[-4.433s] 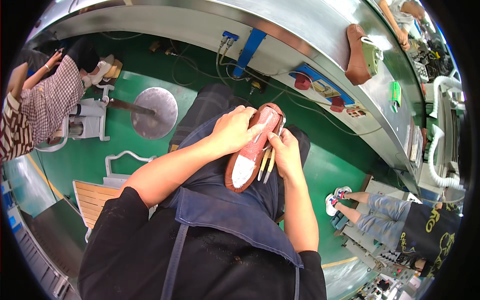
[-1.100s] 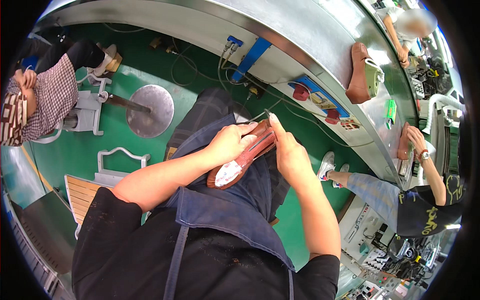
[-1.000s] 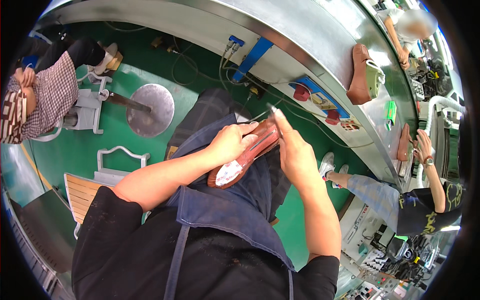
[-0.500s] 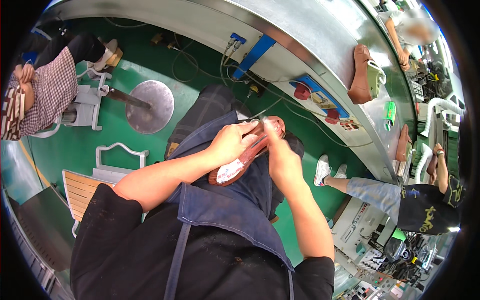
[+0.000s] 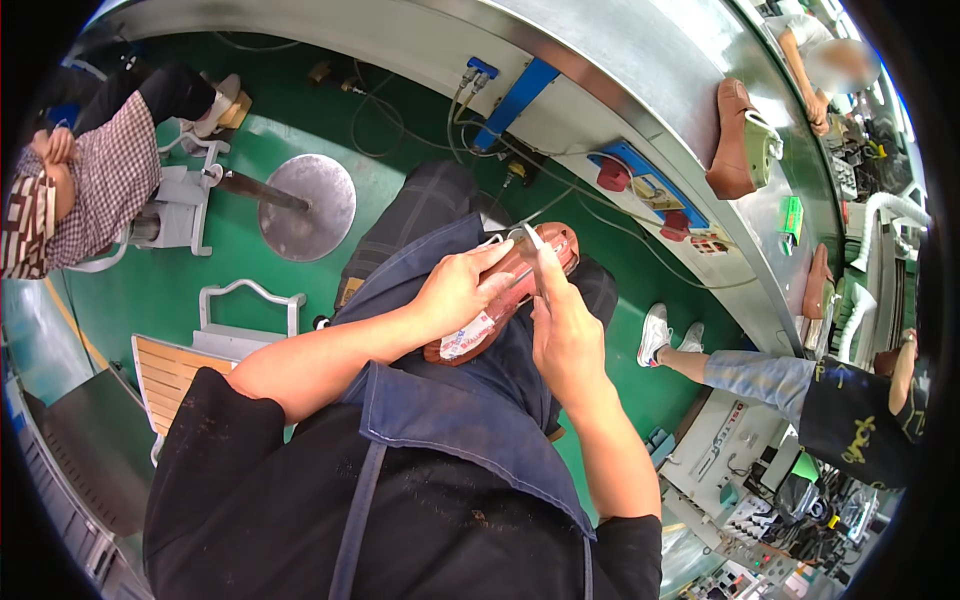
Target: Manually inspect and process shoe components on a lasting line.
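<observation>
A: Which step was in hand?

B: Close tool work on a brown shoe, as judged. The shoe was held over the lap, above a blue apron; its white-patched end was aimed between 7 and 8 o'clock, its other end between 1 and 2. A thin metal tool was held at that farther end; contact could not be confirmed.

A: Finger states?

B: The shoe was clamped by the left hand, thumb laid across the upward face. The fingers of the right hand were curled together on the tool, its grip mostly hidden.

A: What was called for by the next move?

B: Judged: a firm left hold, with the tool tip guided clear of the left fingertips. Slipping was noted as a risk.

A: Counts, clock centred on the held shoe?

B: Brown shoes, three made out: one was held; a nearer bench shoe was seen at 2 o'clock, a farther bench shoe at 3. A brown shape, just past 3, was not resolved. Tools: one made out. Green box: one, between 2 and 3. Red fittings: two, between 1 and 2. Round metal plate: one, near 10.
</observation>
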Available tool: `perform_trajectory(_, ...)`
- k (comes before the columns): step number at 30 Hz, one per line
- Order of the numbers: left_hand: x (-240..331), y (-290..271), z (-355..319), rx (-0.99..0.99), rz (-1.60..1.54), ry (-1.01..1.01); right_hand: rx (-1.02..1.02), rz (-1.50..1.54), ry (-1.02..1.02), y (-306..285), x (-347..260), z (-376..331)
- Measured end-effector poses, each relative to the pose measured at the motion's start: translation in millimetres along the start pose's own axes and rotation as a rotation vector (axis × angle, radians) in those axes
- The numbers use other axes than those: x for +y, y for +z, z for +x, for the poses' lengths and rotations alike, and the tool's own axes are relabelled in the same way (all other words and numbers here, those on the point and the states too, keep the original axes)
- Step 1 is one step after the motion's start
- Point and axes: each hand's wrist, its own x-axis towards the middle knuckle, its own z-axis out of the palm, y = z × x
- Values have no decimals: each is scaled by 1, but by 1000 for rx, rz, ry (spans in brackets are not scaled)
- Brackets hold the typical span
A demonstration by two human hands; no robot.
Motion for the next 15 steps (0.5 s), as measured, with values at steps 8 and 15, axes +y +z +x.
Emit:
perform_trajectory(8, 4, -9, -17, -103, -95, -81, -66, -16, 53, 4, -5, -9)
perform_trajectory(15, -23, 0, -28, -48, 121, 27, -150, 126, 225, 8, -5, -19)
